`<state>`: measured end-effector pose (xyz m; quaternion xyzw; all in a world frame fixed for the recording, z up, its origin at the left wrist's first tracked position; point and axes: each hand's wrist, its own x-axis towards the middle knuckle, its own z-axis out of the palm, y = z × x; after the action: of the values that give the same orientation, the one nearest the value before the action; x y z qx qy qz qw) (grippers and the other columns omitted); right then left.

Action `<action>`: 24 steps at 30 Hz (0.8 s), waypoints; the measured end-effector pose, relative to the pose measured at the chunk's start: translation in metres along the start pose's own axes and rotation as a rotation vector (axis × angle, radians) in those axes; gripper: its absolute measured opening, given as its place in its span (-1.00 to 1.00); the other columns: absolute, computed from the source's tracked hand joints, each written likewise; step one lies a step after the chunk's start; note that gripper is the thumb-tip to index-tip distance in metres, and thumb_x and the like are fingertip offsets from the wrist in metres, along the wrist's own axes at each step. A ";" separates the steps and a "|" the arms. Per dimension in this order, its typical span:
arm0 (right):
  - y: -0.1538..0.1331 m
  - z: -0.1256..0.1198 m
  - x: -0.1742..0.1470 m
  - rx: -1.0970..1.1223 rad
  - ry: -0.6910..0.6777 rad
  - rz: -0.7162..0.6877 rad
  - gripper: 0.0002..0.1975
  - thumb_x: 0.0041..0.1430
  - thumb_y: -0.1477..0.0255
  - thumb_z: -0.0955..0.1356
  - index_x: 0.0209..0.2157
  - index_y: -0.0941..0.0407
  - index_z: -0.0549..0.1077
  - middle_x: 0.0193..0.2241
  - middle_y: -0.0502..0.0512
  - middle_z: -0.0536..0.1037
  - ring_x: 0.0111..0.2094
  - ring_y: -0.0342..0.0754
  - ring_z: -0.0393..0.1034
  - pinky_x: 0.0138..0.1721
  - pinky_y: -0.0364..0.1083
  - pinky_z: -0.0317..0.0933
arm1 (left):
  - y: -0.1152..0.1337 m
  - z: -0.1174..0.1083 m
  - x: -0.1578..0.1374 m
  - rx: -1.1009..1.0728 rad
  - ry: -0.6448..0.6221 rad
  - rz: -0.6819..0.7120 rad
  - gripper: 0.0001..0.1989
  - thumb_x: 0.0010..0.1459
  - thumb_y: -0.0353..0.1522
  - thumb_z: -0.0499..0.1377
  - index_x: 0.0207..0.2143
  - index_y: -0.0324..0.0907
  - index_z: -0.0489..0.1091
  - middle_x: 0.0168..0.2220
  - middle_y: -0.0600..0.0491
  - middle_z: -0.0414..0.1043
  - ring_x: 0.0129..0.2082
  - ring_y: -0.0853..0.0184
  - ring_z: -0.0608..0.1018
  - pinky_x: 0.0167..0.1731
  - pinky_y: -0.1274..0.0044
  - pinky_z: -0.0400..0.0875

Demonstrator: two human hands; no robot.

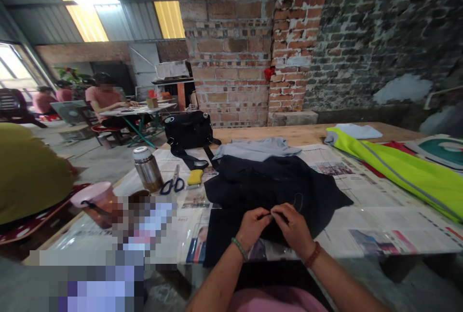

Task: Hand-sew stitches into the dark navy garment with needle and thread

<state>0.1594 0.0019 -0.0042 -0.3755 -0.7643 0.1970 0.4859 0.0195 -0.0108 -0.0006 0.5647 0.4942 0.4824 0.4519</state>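
A dark navy garment (253,177) lies spread on the newspaper-covered table in front of me. Over its near part, my left hand (254,225) is closed, thumb and fingertips pinched. My right hand (292,227) pinches right beside it, the fingertips of both hands nearly meeting. What sits between the fingers is too small to make out. A pale loop of thread (298,201) shows on the dark cloth just beyond my right hand. Behind the garment lies a folded light grey cloth (256,149).
Left of the garment are scissors (172,185), a yellow-handled tool (195,177), a steel thermos (148,169), a black bag (190,131) and a pink-rimmed cup (97,201). A neon-yellow garment (398,167) and an iron (443,150) lie at right. A person in yellow (32,172) sits close at left.
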 end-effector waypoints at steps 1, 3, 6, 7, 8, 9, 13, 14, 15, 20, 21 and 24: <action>0.000 0.001 0.000 0.045 0.012 0.079 -0.87 0.10 0.40 0.24 -0.36 0.08 0.41 -0.43 0.07 0.48 -0.35 -0.05 0.35 -0.27 -0.06 0.21 | 0.000 0.000 0.000 0.003 -0.006 -0.001 -0.85 -0.09 -0.34 0.16 -0.50 -0.24 0.47 -0.59 0.14 0.35 -0.54 0.42 0.32 -0.48 0.59 0.21; 0.002 0.002 0.000 0.115 0.025 0.234 -0.84 0.06 0.36 0.27 -0.31 0.09 0.41 -0.42 0.07 0.49 -0.36 -0.04 0.38 -0.30 -0.06 0.24 | -0.001 0.000 0.000 0.013 -0.014 -0.006 -0.84 -0.09 -0.33 0.16 -0.51 -0.24 0.47 -0.60 0.15 0.34 -0.55 0.42 0.31 -0.49 0.59 0.20; 0.003 0.002 0.001 0.135 0.002 0.303 -0.84 0.04 0.33 0.28 -0.36 0.08 0.44 -0.42 0.06 0.51 -0.36 -0.02 0.39 -0.31 -0.06 0.25 | -0.002 0.000 0.001 0.026 -0.019 -0.009 -0.83 -0.10 -0.32 0.16 -0.52 -0.25 0.47 -0.62 0.15 0.32 -0.56 0.43 0.29 -0.50 0.59 0.19; 0.004 0.001 0.001 0.125 -0.012 0.268 -0.84 0.05 0.34 0.27 -0.40 0.08 0.44 -0.43 0.06 0.51 -0.36 -0.02 0.38 -0.30 -0.06 0.25 | -0.002 0.000 0.001 0.029 -0.021 -0.009 -0.83 -0.11 -0.32 0.16 -0.53 -0.25 0.47 -0.62 0.15 0.31 -0.57 0.43 0.28 -0.51 0.59 0.18; 0.004 0.000 0.001 0.112 -0.024 0.220 -0.84 0.06 0.34 0.26 -0.43 0.08 0.45 -0.44 0.07 0.50 -0.36 -0.03 0.37 -0.30 -0.06 0.24 | -0.002 0.000 0.001 0.031 -0.021 -0.009 -0.83 -0.11 -0.32 0.16 -0.53 -0.24 0.47 -0.62 0.16 0.30 -0.57 0.44 0.27 -0.52 0.60 0.17; 0.005 0.000 0.001 0.099 -0.032 0.172 -0.84 0.07 0.35 0.26 -0.43 0.07 0.44 -0.45 0.07 0.49 -0.36 -0.03 0.36 -0.30 -0.06 0.23 | -0.002 0.000 0.001 0.032 -0.021 -0.009 -0.83 -0.10 -0.31 0.16 -0.53 -0.24 0.47 -0.62 0.16 0.29 -0.58 0.44 0.26 -0.53 0.60 0.16; 0.004 -0.001 -0.001 0.074 0.012 0.136 -0.83 0.11 0.34 0.22 -0.41 0.07 0.41 -0.46 0.07 0.47 -0.38 -0.03 0.35 -0.32 -0.08 0.22 | 0.000 0.001 0.002 0.039 -0.012 -0.017 -0.82 -0.11 -0.29 0.16 -0.55 -0.23 0.45 -0.65 0.19 0.23 -0.60 0.46 0.21 -0.57 0.62 0.10; 0.003 -0.001 -0.001 0.078 0.031 0.155 -0.83 0.11 0.34 0.22 -0.41 0.07 0.40 -0.44 0.07 0.47 -0.38 -0.04 0.35 -0.33 -0.08 0.22 | 0.000 0.000 0.002 0.039 -0.012 -0.022 -0.82 -0.11 -0.29 0.16 -0.56 -0.24 0.45 -0.67 0.19 0.21 -0.61 0.47 0.20 -0.59 0.62 0.09; 0.001 -0.001 -0.001 0.085 0.045 0.173 -0.84 0.11 0.35 0.22 -0.41 0.07 0.39 -0.44 0.08 0.47 -0.37 -0.04 0.36 -0.33 -0.09 0.22 | 0.000 0.000 0.002 0.038 -0.013 -0.027 -0.81 -0.10 -0.28 0.16 -0.57 -0.24 0.44 -0.68 0.20 0.19 -0.62 0.48 0.18 -0.60 0.62 0.07; -0.011 -0.014 0.014 0.152 0.131 0.266 -0.84 0.09 0.32 0.24 -0.41 0.09 0.37 -0.44 0.07 0.49 -0.36 -0.05 0.38 -0.30 -0.10 0.22 | -0.002 -0.002 0.003 0.014 -0.032 -0.058 -0.81 -0.10 -0.27 0.18 -0.55 -0.24 0.44 -0.66 0.19 0.21 -0.61 0.47 0.20 -0.59 0.63 0.08; -0.015 -0.019 0.019 0.175 0.130 0.283 -0.84 0.08 0.31 0.24 -0.41 0.10 0.36 -0.44 0.06 0.49 -0.36 -0.05 0.38 -0.30 -0.10 0.22 | -0.002 -0.002 0.003 0.004 -0.038 -0.065 -0.80 -0.10 -0.27 0.18 -0.55 -0.24 0.44 -0.65 0.18 0.22 -0.61 0.47 0.21 -0.59 0.63 0.09; -0.022 -0.035 0.040 0.374 0.010 0.360 -0.82 0.06 0.27 0.26 -0.40 0.09 0.31 -0.46 0.03 0.49 -0.46 -0.10 0.40 -0.44 -0.13 0.24 | -0.002 -0.002 0.004 -0.026 -0.053 -0.073 -0.79 -0.07 -0.27 0.16 -0.52 -0.25 0.45 -0.63 0.17 0.25 -0.60 0.47 0.24 -0.57 0.63 0.13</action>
<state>0.1721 0.0162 0.0503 -0.4098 -0.6332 0.4164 0.5076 0.0171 -0.0065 -0.0016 0.5528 0.4960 0.4570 0.4894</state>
